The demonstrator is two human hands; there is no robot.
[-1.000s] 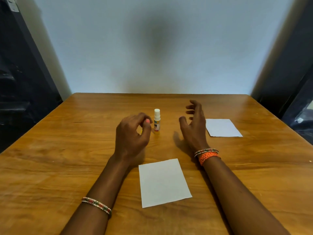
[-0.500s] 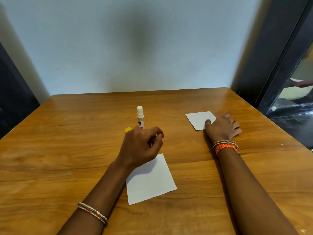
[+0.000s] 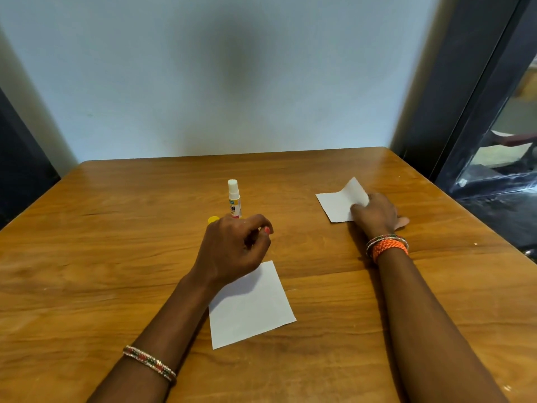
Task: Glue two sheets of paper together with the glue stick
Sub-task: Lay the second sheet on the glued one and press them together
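Wooden and warm brown, the worktop [image 3: 87, 257] carries everything in view. On the left forearm sits a thin beaded bracelet [image 3: 149, 363]. Farther in, a small yellow cap [image 3: 213, 219] lies flat on the wood, just left of the upright white glue stick [image 3: 234, 199], which stands uncapped with its pale tip up and a printed label round its body. The left hand [image 3: 232, 248] hovers just in front of these two, its grip loosely curled, fingers bent toward the thumb with nothing between them; a pink-painted nail shows at one fingertip. Its wrist and forearm cross the upper left corner of the near white square sheet of paper [image 3: 252, 306], which lies flat on the worktop close to the person.

Toward the right, well apart from the near sheet, the far white sheet of paper [image 3: 337, 203] lies near the far right part of the worktop. Its right edge is lifted and curled upward, while the left part stays flat on the wood. The right hand [image 3: 377, 213] rests on that sheet's right side, its grip pinching the raised edge. An orange braided wristband with beaded bangles [image 3: 388, 245] circles the right wrist.
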